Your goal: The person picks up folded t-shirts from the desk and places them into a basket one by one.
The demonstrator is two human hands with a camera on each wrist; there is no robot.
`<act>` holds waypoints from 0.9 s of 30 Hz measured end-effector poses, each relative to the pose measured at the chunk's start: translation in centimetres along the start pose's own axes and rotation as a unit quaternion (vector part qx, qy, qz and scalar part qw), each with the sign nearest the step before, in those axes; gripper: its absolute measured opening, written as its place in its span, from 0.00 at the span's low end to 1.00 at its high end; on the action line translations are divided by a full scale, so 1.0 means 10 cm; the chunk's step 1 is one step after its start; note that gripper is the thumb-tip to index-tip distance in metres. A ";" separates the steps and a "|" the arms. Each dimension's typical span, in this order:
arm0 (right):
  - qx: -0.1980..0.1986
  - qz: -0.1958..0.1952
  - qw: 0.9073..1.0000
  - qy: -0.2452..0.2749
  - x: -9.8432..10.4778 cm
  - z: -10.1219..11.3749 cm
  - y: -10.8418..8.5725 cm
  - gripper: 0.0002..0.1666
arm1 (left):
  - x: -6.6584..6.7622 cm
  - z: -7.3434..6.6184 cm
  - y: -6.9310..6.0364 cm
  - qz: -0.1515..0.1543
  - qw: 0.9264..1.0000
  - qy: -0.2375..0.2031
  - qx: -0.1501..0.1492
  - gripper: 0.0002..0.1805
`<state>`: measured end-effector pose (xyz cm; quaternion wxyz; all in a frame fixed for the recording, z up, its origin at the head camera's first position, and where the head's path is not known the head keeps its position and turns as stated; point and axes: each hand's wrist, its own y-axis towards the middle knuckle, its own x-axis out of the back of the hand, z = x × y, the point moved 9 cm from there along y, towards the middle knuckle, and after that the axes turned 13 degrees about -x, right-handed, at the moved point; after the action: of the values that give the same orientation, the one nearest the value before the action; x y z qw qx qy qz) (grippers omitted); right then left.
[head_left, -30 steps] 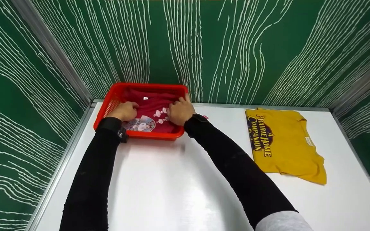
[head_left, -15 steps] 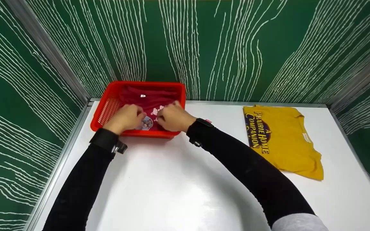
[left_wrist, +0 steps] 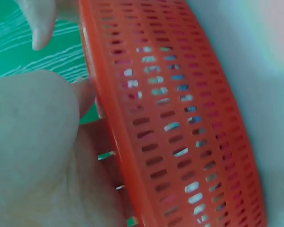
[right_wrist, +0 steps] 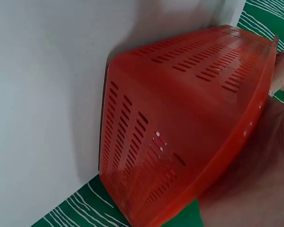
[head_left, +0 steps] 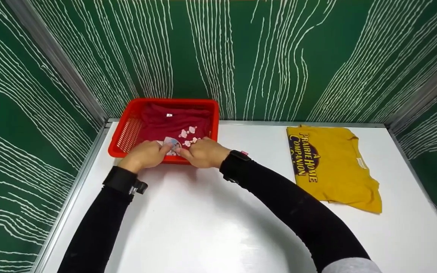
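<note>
A dark red shirt (head_left: 161,123) with pink flower shapes and a pale printed patch lies in a red plastic basket (head_left: 129,102). My left hand (head_left: 146,155) is over the basket's near rim, its thumb against the printed patch, and it pinches the shirt's near part. Facing it, my right hand (head_left: 203,152) pinches the shirt right of the patch, thumb pointing inward. Most fingertips are hidden in the cloth and behind the rim. In the left wrist view, the left hand (left_wrist: 42,151) lies along the basket's slotted wall (left_wrist: 170,123). The right hand (right_wrist: 255,165) shows beyond the rim.
A folded yellow shirt (head_left: 336,167) with dark lettering lies on the right of the white table (head_left: 188,223). Green walls (head_left: 256,57) with white lines stand behind and at both sides. The basket is close to the back wall.
Both hands have drawn back from deeper in the basket to its near rim and come closer together. More of the shirt's middle shows now. The yellow shirt lies as before.
</note>
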<state>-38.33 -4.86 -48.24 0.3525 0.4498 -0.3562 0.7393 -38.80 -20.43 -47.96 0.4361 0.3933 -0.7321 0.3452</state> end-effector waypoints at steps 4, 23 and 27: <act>0.036 -0.084 0.995 0.037 0.17 0.02 -0.11 0.35 | 0.11 -0.27 -0.03 -0.123 0.992 0.002 -0.041 0.26; 0.090 -0.168 0.959 0.209 0.56 -0.39 -1.18 0.17 | -0.14 -1.56 -0.20 -0.267 0.937 -0.151 -0.166 0.15; 0.052 -0.134 0.973 0.178 0.33 -0.63 -1.36 0.19 | -0.48 -1.78 -0.13 -0.210 0.954 -0.102 -0.188 0.15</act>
<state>-30.68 7.87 -44.52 0.4821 0.3724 -0.1849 0.7712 -29.62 -4.61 -45.34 0.4875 0.4826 -0.7251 0.0598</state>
